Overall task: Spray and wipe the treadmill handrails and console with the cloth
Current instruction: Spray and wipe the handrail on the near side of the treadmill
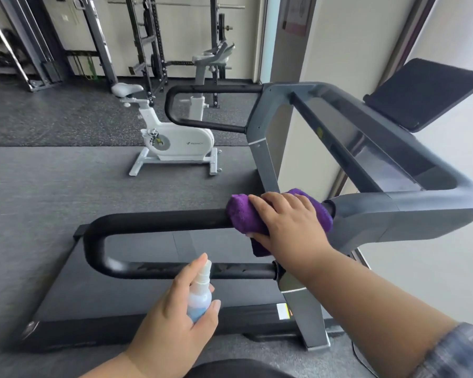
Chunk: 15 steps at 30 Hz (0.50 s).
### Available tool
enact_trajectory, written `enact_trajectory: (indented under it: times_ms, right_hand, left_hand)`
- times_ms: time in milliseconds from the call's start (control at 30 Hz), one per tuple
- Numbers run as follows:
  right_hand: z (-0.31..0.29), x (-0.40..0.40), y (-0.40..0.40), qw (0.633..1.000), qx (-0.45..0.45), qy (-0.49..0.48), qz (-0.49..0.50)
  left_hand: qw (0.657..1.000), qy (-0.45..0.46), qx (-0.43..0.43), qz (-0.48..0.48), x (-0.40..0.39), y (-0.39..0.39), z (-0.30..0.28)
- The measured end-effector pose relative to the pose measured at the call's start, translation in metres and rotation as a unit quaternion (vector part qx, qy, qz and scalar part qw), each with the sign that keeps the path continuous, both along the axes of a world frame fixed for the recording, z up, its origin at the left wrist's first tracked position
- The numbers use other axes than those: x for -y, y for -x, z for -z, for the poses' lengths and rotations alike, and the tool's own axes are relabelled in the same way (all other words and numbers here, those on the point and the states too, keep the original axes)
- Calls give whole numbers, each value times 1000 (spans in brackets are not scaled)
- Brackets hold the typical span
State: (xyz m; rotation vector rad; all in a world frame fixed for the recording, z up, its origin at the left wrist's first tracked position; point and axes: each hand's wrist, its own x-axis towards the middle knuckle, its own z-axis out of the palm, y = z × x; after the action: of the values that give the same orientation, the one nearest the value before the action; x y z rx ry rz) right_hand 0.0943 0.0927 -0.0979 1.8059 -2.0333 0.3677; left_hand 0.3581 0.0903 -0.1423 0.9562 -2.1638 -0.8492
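Note:
My right hand (pixel 287 222) grips a purple cloth (pixel 239 214) wrapped over the top bar of the near black handrail (pixel 153 221), close to where the rail joins the grey treadmill frame. My left hand (pixel 180 317) holds a small clear spray bottle (pixel 200 293) with blue liquid, upright, in front of the rail's lower bar, index finger raised beside the nozzle. The grey console (pixel 372 151) runs up to the right, with a black tablet holder (pixel 423 94) above it. The far handrail (pixel 202 90) loops at the other side.
The treadmill belt deck (pixel 148 304) lies below the near rail. A white exercise bike (pixel 172 137) stands on the grey floor beyond. Black squat racks (pixel 145 36) line the back wall. A white wall is to the right.

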Motion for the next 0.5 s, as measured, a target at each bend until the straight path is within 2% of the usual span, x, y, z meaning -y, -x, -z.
enact_trajectory:
  times_ms: [133, 333, 500]
  right_hand:
    - [-3, 21, -28, 999, 8, -43, -24]
    - [0, 23, -26, 1000, -1, -5, -19]
    - [4, 47, -64, 999, -23, -1, -24]
  left_hand:
    - [1000, -9, 5, -12, -3, -1, 0]
    - [1000, -7, 4, -1, 8, -8, -1]
    - [1000, -25, -13, -5, 20, -36, -2]
